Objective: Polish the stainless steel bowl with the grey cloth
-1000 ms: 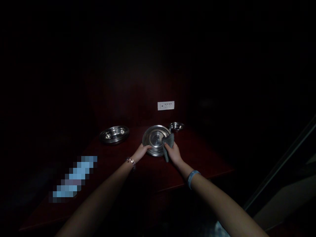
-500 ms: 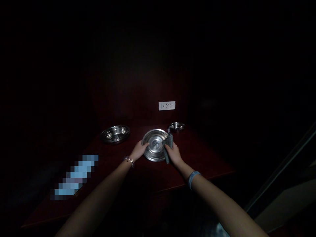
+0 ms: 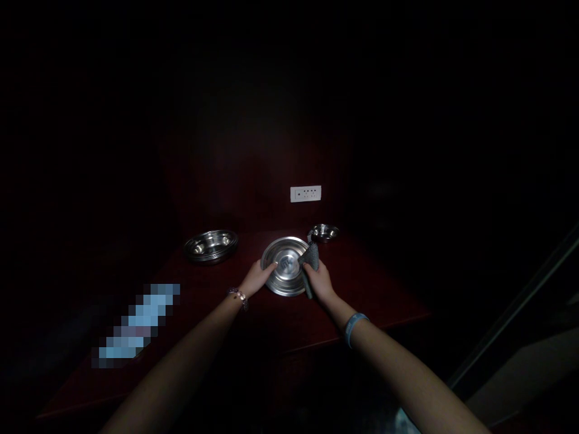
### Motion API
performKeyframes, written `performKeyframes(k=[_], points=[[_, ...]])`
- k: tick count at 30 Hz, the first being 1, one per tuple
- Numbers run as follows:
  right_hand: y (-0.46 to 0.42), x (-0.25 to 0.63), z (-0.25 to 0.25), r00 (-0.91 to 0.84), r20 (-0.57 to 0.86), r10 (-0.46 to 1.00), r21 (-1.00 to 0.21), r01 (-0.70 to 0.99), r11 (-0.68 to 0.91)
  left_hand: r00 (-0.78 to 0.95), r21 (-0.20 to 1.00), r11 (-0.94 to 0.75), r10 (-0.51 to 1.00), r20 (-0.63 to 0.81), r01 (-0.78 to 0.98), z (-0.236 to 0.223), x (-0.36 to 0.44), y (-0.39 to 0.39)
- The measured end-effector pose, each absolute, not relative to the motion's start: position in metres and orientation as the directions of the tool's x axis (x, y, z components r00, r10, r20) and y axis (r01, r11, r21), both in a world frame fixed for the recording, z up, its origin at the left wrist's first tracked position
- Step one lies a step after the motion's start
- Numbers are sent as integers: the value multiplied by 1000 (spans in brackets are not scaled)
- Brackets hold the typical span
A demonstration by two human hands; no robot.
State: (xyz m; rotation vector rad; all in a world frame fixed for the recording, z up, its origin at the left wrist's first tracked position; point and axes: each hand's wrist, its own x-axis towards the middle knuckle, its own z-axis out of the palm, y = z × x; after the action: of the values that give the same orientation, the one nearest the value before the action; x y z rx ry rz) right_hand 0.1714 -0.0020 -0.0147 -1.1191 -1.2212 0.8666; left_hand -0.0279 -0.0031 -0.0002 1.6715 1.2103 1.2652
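A round, shiny metal plate (image 3: 286, 280) is held up in front of me over the table. My left hand (image 3: 257, 277) grips its left rim, the thumb lying over the inner face and the fingers hidden behind. On the opposite side, my right hand (image 3: 320, 279) is closed on a grey cloth (image 3: 310, 258), which is folded over the plate's right rim. The thumb presses the cloth against the plate, and one end of the cloth hangs down below it.
On the dark red table (image 3: 371, 289), a stack of metal plates (image 3: 211, 246) stands at the back left. A small metal bowl (image 3: 325, 232) sits behind my right hand. A white wall socket (image 3: 306, 193) is above. A blurred-out bluish object (image 3: 140, 325) lies at the left.
The plate has come slightly lower and nearer, its inner face catching more light. My left thumb has shifted a little on the rim. Both hands keep their hold.
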Motion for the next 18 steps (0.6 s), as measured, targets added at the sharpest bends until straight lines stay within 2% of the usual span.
performKeyframes(k=[18], points=[[-4, 172, -12, 158, 266, 951, -963, 78, 257, 81, 913, -309, 951, 298, 267, 2, -27, -7]])
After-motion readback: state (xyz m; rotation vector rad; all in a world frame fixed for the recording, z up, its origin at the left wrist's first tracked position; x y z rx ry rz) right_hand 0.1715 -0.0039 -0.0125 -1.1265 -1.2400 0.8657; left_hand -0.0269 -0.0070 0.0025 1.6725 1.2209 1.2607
